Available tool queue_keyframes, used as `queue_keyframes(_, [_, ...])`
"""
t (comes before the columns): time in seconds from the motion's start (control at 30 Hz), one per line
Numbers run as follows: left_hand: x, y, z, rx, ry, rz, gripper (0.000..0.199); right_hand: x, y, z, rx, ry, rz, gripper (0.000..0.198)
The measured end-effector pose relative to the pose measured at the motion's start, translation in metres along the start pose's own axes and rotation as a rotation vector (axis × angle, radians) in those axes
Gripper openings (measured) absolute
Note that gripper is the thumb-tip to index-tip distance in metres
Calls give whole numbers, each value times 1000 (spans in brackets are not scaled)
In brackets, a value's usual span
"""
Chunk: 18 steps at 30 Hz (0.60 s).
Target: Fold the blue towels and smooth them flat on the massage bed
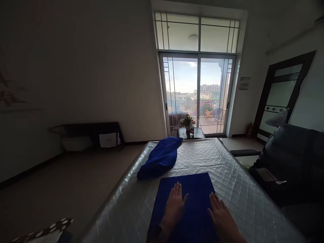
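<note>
A blue cloth (194, 189), folded into a flat rectangle, lies on the silver quilted cover (202, 153) in front of me. My left hand (176, 202) rests flat on the cloth's left half, fingers together and stretched forward, thumb out to the side. At its right edge my right hand (220, 212) lies flat with straight fingers, partly on the cloth and partly over the cover. Neither hand grasps anything. Beyond the folded cloth, to the left, a second blue cloth (162, 157) sits in a loose crumpled heap.
A dark chair (291, 158) stands close on the right. Past the far end is a small table (179, 133) with a plant (187, 120) and a bottle (191, 128), before glass sliding doors (181, 84). A low dark stand (91, 130) is by the left wall.
</note>
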<state>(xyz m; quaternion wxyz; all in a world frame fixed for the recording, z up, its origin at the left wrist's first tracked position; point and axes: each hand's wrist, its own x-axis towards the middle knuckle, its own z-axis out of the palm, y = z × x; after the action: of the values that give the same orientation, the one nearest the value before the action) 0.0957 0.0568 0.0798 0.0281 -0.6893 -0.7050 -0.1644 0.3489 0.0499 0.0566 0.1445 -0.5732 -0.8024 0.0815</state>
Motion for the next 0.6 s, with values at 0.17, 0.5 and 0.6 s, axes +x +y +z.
queue_keyframes(0.17, [-22,101,28,-325,-214,319,68,-14,12,24,-11,-38,-29,68])
queue_keyframes(0.5, [-72,-7,19,-181,-252,52,69,-14,7,15,23,-91,50,64])
queue_keyframes(0.6, [-95,-62,22,-60,-198,-119,67,-15,4,12,52,-88,63,63])
